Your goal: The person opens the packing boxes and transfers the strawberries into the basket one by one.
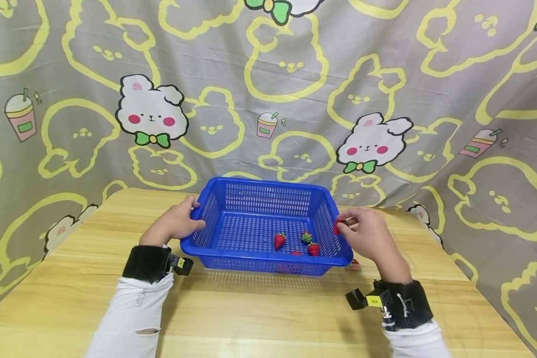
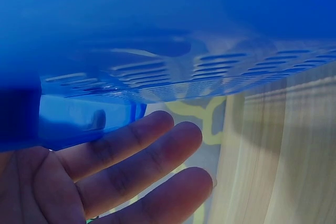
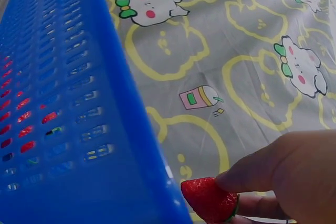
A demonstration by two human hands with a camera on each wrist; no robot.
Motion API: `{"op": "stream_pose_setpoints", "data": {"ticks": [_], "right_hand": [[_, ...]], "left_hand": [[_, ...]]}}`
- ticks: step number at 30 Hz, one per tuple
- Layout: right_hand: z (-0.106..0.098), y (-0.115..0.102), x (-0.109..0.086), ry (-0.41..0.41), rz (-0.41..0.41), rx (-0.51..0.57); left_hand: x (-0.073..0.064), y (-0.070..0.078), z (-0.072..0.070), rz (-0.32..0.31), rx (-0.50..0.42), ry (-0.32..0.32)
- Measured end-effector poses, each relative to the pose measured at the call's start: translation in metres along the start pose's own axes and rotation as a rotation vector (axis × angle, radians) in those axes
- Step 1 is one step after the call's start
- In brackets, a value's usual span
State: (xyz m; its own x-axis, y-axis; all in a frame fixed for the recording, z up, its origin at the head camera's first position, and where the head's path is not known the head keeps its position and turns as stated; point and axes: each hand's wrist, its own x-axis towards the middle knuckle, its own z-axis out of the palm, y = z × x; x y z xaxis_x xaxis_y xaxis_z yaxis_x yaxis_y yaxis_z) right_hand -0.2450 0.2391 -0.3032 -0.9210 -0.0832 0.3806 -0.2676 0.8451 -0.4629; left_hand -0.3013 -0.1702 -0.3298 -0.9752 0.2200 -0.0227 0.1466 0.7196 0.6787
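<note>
A blue plastic basket (image 1: 268,256) with slotted walls stands on the table. My left hand (image 1: 179,219) holds its left rim, thumb over the edge; three fingers (image 2: 142,166) stretch out below the rim in the left wrist view. My right hand (image 1: 367,231) pinches a red strawberry (image 3: 210,199) between thumb and fingers, right at the basket's right rim. Inside the basket, toward the front right, lie several strawberries, among them one strawberry (image 1: 279,240) and another strawberry (image 1: 313,249) with green leaves. The front wall partly hides one of them.
The wooden table (image 1: 268,313) reaches back to a grey patterned cloth (image 1: 223,64) hanging behind and at both sides. A small reddish thing (image 1: 354,265) lies on the table by the basket's front right corner.
</note>
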Motion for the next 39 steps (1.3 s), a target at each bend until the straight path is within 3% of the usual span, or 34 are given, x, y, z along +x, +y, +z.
{"op": "stream_pose_setpoints", "data": {"ticks": [8, 27, 39], "right_hand": [[0.006, -0.004, 0.001, -0.031, -0.001, -0.026], [0.019, -0.006, 0.001, -0.060, -0.127, -0.082], [0.011, -0.003, 0.001, -0.076, -0.061, -0.049]], "left_hand": [[0.000, 0.001, 0.000, 0.008, -0.008, 0.000], [0.000, 0.000, 0.000, 0.003, 0.003, 0.005], [0.000, 0.000, -0.001, 0.004, 0.016, 0.005]]}}
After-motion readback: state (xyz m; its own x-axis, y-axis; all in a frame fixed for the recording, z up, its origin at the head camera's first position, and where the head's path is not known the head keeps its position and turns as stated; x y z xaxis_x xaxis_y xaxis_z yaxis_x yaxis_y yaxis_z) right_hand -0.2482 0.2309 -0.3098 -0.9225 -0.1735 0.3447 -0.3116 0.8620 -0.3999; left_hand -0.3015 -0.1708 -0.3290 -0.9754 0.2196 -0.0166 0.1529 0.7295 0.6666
